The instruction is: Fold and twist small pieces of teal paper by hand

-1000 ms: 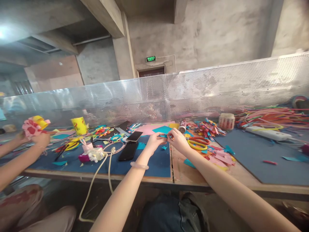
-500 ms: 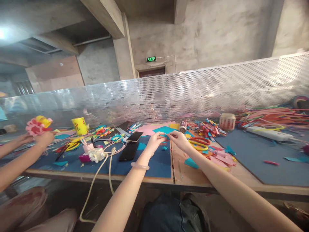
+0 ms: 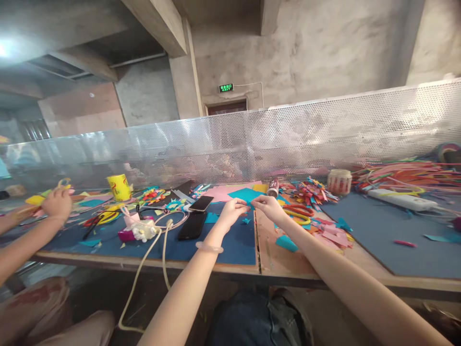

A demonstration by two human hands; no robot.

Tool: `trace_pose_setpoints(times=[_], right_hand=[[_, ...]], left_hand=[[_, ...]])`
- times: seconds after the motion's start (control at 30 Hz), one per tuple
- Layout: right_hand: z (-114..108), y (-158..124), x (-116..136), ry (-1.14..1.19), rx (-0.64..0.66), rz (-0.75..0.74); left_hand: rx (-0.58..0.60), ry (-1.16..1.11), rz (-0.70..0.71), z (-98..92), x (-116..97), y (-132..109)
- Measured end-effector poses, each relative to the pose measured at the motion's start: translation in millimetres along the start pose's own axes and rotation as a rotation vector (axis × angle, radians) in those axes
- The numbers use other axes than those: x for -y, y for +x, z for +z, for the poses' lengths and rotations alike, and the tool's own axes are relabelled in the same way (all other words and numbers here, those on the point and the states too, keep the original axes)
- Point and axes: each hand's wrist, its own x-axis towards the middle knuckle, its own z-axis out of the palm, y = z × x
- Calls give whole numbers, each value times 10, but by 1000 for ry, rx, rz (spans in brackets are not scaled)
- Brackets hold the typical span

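My left hand [image 3: 233,213] and my right hand [image 3: 268,208] meet over the dark blue mat [image 3: 230,250], fingertips pinched close together. Between them is a small piece of blue paper [image 3: 249,203], mostly covered by the fingers; its exact shape is hard to make out. Just behind lies a larger blue paper sheet [image 3: 242,194]. Below the fingertips, a little blue paper cutting [image 3: 246,221] rests on the mat. Scissors with yellow and red handles [image 3: 299,217] lie beside my right hand. Two dark phones [image 3: 192,226] sit left of my left hand.
A co-worker's hands [image 3: 57,204] work at the far left. Nearby stand a yellow cup [image 3: 118,187] and a power strip with plugs [image 3: 142,229]. To the right are pink paper scraps [image 3: 333,235], a glass jar [image 3: 339,182] and a white power strip [image 3: 403,199]. A perforated metal screen [image 3: 288,139] runs behind.
My hands stay nearly in place, with slight finger movement at the blue paper. At the left, the pink and yellow paper flower is no longer visible in the co-worker's hands, which have shifted left.
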Motion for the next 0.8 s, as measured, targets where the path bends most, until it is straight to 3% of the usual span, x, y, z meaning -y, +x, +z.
trace_pose_setpoints(times=[0.23, 0.57, 0.67, 0.8], right_hand=[[-11, -14, 57, 84, 35, 58], [-2, 3, -38, -10, 34, 30], [13, 19, -91, -168, -76, -104], [45, -9, -85, -545, -236, -408]], left_hand=[[-16, -6, -27, -19, 21, 10], [23, -33, -41, -2, 3, -28], [31, -28, -132, 5, -19, -63], [122, -35, -168, 12, -19, -77]])
